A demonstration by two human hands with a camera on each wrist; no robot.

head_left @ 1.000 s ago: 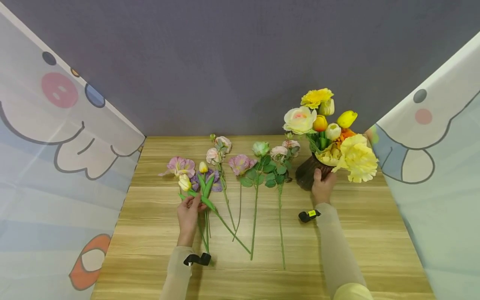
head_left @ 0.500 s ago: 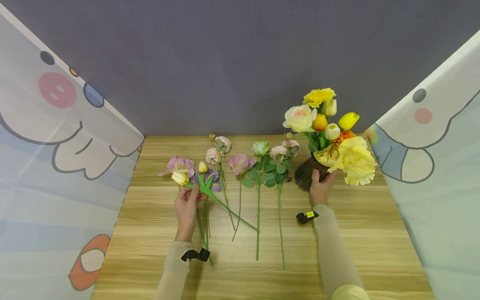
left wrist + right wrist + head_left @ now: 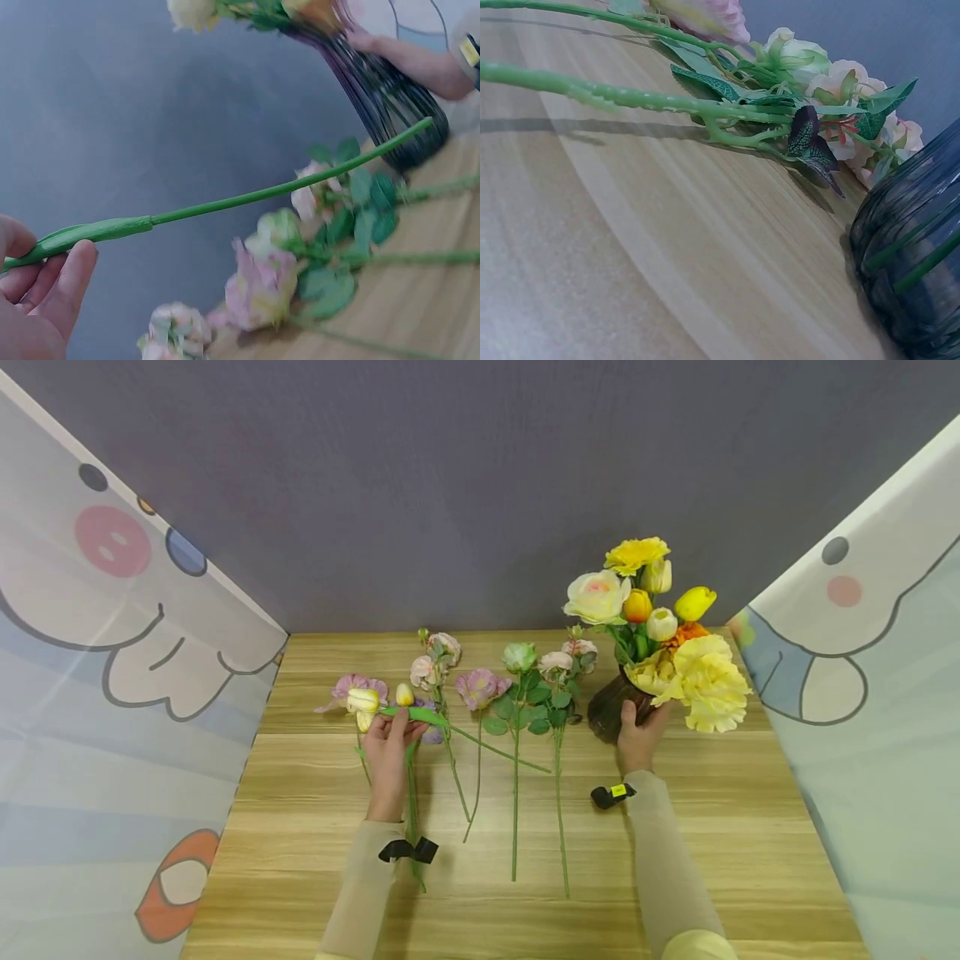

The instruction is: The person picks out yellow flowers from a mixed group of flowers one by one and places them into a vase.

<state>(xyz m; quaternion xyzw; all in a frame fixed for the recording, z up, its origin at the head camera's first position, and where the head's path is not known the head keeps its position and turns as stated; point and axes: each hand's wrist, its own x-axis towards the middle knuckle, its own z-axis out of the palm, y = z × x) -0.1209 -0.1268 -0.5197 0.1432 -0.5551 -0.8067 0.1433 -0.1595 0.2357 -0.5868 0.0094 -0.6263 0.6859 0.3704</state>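
Observation:
In the head view, my left hand (image 3: 387,756) pinches a pale yellow tulip (image 3: 363,700) by its green stem near the leaf. The stem (image 3: 247,196) slants up across the left wrist view, its free end overlapping the vase there. With my right hand (image 3: 641,739) I grip the side of a dark ribbed glass vase (image 3: 609,710), which leans to the right. Yellow, white and orange flowers fill it, among them a large ruffled yellow bloom (image 3: 712,685) and a pale rose (image 3: 597,597). The right wrist view shows the vase's lower part (image 3: 922,255), but not my hand.
Several stems lie on the wooden table (image 3: 675,877): a purple-pink flower (image 3: 482,689), a green rose (image 3: 519,657), pale pink roses (image 3: 557,665) and another yellow tulip (image 3: 405,695). A grey wall (image 3: 450,527) stands behind; printed panels flank both sides.
The tulip in my left hand has turned: its stem's free end has swung right and up, from pointing down-right to lying nearly level. My right hand stays on the vase.

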